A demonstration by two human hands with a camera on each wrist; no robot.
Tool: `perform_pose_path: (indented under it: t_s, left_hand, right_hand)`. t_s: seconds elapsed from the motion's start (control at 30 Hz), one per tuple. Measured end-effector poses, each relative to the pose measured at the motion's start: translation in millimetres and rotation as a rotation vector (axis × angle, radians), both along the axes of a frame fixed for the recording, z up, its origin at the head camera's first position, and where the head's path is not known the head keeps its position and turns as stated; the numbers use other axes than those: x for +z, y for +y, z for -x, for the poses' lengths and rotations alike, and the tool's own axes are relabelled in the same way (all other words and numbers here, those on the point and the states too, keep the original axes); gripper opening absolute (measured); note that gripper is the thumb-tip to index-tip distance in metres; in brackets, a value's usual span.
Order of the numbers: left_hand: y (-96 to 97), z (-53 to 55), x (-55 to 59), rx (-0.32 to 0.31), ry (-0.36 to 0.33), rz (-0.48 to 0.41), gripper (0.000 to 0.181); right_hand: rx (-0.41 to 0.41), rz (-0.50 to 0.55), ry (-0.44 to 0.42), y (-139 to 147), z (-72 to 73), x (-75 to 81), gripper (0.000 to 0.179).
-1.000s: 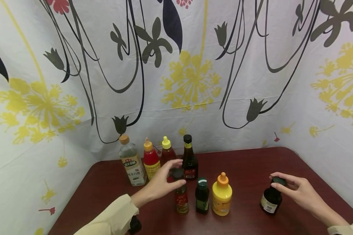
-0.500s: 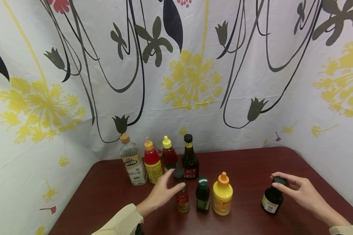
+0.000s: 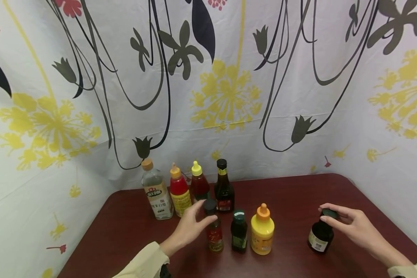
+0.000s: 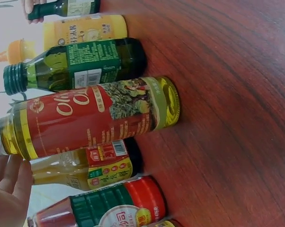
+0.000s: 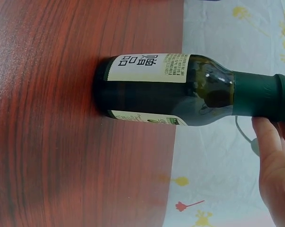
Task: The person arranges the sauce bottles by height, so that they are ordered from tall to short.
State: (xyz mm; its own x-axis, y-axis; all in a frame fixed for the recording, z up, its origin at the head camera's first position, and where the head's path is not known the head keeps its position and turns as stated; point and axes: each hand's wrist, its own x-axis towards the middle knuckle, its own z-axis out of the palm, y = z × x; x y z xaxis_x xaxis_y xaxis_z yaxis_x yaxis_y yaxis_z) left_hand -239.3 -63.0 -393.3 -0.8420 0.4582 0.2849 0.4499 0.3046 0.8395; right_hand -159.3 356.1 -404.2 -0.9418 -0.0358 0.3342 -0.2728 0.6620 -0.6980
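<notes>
My left hand (image 3: 189,227) holds an olive oil bottle (image 3: 215,236) by its neck, just under the dark cap. The left wrist view shows the bottle's red label (image 4: 81,118) and my fingertips against its neck. At the right, my right hand (image 3: 356,227) pinches the green-capped top of a small dark green bottle (image 3: 320,237). A cream label (image 5: 149,67) on that bottle shows in the right wrist view. Both bottles stand upright on the table.
Beside the olive oil bottle stand a green-capped bottle (image 3: 239,233) and a yellow squeeze bottle (image 3: 262,233). Behind are a clear bottle (image 3: 158,199), two red sauce bottles (image 3: 179,193) and a dark sauce bottle (image 3: 224,195). A patterned cloth (image 3: 208,116) hangs behind the dark red table (image 3: 281,200).
My left hand has come down from above the olive oil bottle and moved in around its neck; it has stayed there over the last half second. The right hand has kept its hold.
</notes>
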Motion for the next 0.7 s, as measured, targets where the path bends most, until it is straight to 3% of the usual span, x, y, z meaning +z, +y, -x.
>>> perform_pose_path:
  t_s: [0.17, 0.3, 0.4, 0.5, 0.6, 0.7]
  left_hand:
    - [6.7, -0.2, 12.3, 0.057, 0.092, -0.086, 0.043]
    - [14.4, -2.0, 34.3, 0.073, 0.154, -0.198, 0.033]
    - [18.5, -8.2, 52.9, 0.071, 0.154, -0.240, 0.033]
    - [21.7, -12.8, 64.6, 0.083, 0.154, -0.239, 0.036]
    - [24.9, -6.5, 61.0, 0.105, 0.133, -0.220, 0.041]
    - [29.7, 5.1, 50.1, 0.105, 0.136, -0.210, 0.044]
  right_hand:
    - [0.013, 0.008, -0.002, 1.1, 1.1, 1.0, 0.031]
    - [0.015, 0.028, -0.016, 2.3, 0.7, 1.0, 0.031]
    - [0.002, 0.013, -0.021, 2.9, 0.0, 0.8, 0.031]
    - [-0.006, -0.004, -0.012, 2.7, 0.0, 0.3, 0.031]
    - [-0.002, -0.008, 0.009, 1.7, 0.8, -0.7, 0.030]
    - [0.003, -0.009, 0.028, 0.6, 1.6, -1.5, 0.029]
